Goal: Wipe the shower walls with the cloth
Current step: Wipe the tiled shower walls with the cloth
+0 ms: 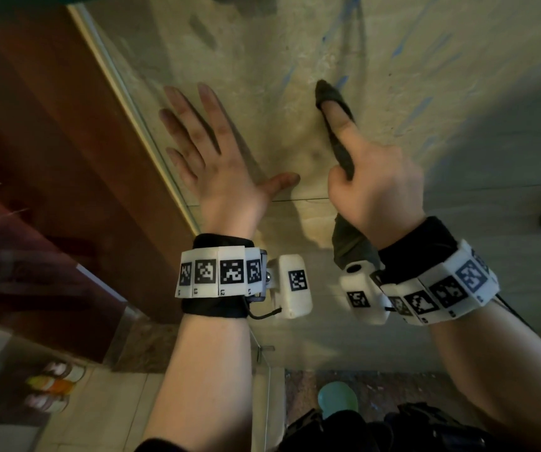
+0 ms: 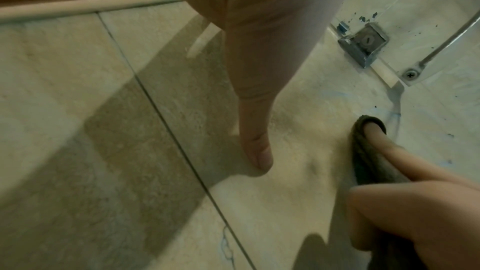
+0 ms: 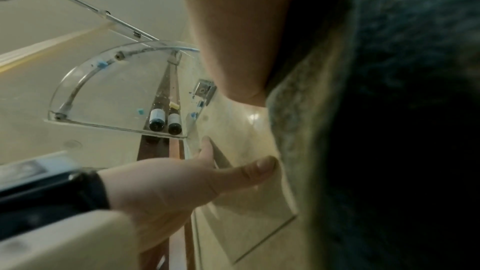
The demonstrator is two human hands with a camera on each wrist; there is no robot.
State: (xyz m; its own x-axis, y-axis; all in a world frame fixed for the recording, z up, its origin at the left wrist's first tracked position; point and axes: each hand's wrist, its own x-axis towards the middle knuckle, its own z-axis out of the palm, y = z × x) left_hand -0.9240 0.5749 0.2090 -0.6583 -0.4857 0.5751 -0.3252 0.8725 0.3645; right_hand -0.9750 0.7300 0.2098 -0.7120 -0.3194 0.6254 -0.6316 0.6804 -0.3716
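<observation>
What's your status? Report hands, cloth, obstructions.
Left hand open, flat on the wall. Right hand grips the cloth, forefinger pressing it to the tile. Glass shelf mounted close above the wiping spot.

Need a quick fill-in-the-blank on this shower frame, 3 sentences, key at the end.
1. The cloth is held by the ____ hand.
2. The left hand lies flat with its fingers ____ on the wall.
3. The clear corner shelf carries two small ____.

Missing words: right; spread; bottles
</observation>
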